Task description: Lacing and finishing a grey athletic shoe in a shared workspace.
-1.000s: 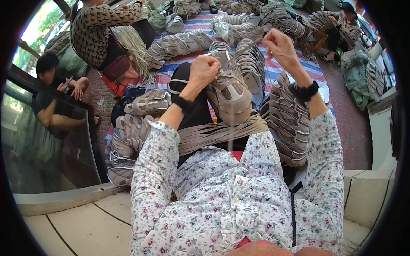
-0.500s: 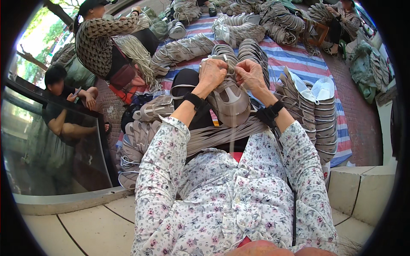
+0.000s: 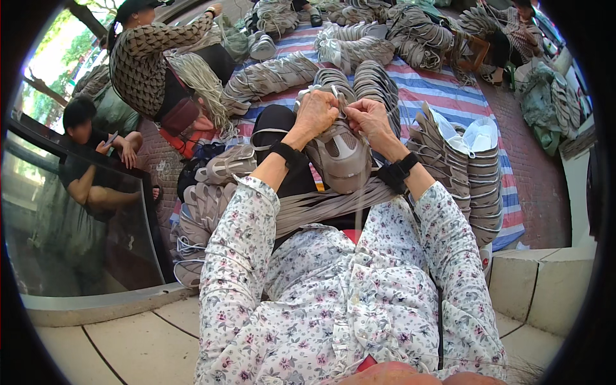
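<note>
A grey-beige shoe upper (image 3: 339, 163) with a mesh toe rests before my lap, toe toward me. My left hand (image 3: 314, 114) is closed on the left side of its lacing area, near the tongue. Opposite, my right hand (image 3: 370, 120) pinches thumb and finger together at the eyelet edge. A lace seems to be between those fingertips, but it is too small to make out fully. The two hands' fingertips almost meet. Across my lap lies a bundle of flat grey laces (image 3: 321, 212).
Stacked shoe uppers (image 3: 484, 186) stand at my right, with more stacks (image 3: 273, 77) ahead on a striped sheet (image 3: 427, 90). More uppers (image 3: 205, 205) lie at my left. A person (image 3: 163, 58) sits at far left, and another (image 3: 90, 154) by a glass panel (image 3: 83, 224).
Both hands have shifted slightly left, with the right fingertips now closer to the left ones. The shoe upper has moved slightly left too.
</note>
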A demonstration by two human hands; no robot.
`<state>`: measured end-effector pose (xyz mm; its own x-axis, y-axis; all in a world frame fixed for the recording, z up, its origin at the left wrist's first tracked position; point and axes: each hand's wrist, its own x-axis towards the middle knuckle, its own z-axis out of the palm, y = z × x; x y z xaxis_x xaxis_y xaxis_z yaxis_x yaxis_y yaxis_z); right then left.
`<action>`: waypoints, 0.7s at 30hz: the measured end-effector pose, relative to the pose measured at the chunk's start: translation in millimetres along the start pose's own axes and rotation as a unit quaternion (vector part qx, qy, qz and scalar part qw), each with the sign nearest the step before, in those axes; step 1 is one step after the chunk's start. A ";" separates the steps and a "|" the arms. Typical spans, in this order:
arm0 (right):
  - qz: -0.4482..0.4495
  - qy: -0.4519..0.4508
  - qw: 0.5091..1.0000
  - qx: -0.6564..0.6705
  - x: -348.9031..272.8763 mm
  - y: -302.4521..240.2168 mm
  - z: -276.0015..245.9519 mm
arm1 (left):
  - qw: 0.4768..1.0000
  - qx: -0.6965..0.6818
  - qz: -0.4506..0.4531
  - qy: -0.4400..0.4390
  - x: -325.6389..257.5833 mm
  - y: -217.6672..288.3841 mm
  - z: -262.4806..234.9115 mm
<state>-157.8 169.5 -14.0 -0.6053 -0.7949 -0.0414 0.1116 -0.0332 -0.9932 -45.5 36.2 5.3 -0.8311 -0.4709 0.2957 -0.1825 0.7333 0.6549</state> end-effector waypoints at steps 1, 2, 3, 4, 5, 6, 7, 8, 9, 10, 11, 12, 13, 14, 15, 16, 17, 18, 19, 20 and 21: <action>0.002 -0.009 1.000 0.014 -1.7 -2.1 -0.9 | 1.000 0.018 0.006 0.008 -1.3 -0.2 0.6; 0.004 -0.019 0.999 0.027 -2.7 -4.0 -1.1 | 1.000 0.017 0.005 0.009 -1.5 -0.7 0.6; 0.006 -0.018 0.999 0.027 -2.5 -4.0 -2.9 | 0.999 0.014 0.009 0.032 -2.3 1.9 1.2; 0.006 -0.022 1.000 0.018 -0.7 -4.6 -4.1 | 0.998 0.012 0.013 0.055 -3.3 4.1 1.7; 0.006 -0.026 1.000 0.008 0.9 -5.0 -5.2 | 0.998 -0.007 -0.032 0.051 -3.6 6.1 1.5; 0.008 -0.027 1.000 0.008 2.9 -4.5 -7.3 | 0.998 -0.008 -0.034 0.051 -3.8 7.4 0.0; -0.001 -0.016 1.000 -0.015 4.4 -4.4 -10.1 | 0.998 0.007 -0.036 0.048 -4.5 8.5 -2.0; -0.010 -0.005 0.999 -0.038 6.6 -4.9 -13.2 | 0.998 0.022 -0.038 0.045 -5.7 9.3 -4.5; -0.023 0.012 0.998 -0.059 12.7 -1.0 -21.9 | 0.998 0.021 -0.038 0.044 -6.4 10.9 -5.4; -0.022 0.011 0.998 -0.059 15.8 -2.0 -28.0 | 0.996 0.070 -0.006 0.061 -8.9 10.4 -6.7; -0.032 0.037 0.995 -0.091 18.7 -3.0 -33.9 | 0.989 0.119 0.026 0.079 -11.5 9.6 -8.9; -0.043 0.062 0.990 -0.122 21.4 -2.9 -40.3 | 0.990 0.119 0.023 0.078 -14.6 8.6 -12.8; -0.048 0.084 0.985 -0.145 26.7 -1.3 -50.9 | 0.978 0.189 0.023 0.089 -15.7 6.9 -19.0; -0.048 0.085 0.985 -0.145 33.8 -2.2 -63.8 | 0.961 0.259 0.024 0.099 -17.4 4.3 -27.1; -0.076 0.104 0.968 -0.217 43.8 -1.3 -79.2 | 0.949 0.287 0.026 0.130 -18.1 -10.7 -38.5; -0.102 0.123 0.945 -0.286 50.9 0.2 -92.4 | 0.944 0.298 0.010 0.138 -23.8 -22.2 -56.6; -0.103 0.123 0.945 -0.286 54.8 0.0 -100.7 | 0.945 0.297 -0.009 0.139 -30.8 -38.8 -77.8; -0.117 0.134 0.928 -0.329 57.6 -1.0 -107.3 | 0.934 0.320 -0.014 0.155 -41.2 -53.6 -99.5; -0.130 0.146 0.907 -0.372 58.8 -2.1 -110.9 | 0.920 0.345 -0.030 0.186 -52.8 -69.5 -120.1; -0.133 0.144 0.908 -0.371 58.6 -3.1 -107.9 | 0.914 0.352 -0.065 0.192 -68.4 -87.1 -144.5; -0.171 0.128 0.877 -0.430 55.1 -3.0 -103.2 | 0.902 0.373 -0.091 0.196 -86.0 -101.9 -166.5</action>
<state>-272.9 188.3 -24.5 -0.6572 -0.6610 0.3621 -0.6804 0.3135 -0.6624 132.1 -79.7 28.9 -0.5283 -0.6475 0.5493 -0.7217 0.6832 0.1112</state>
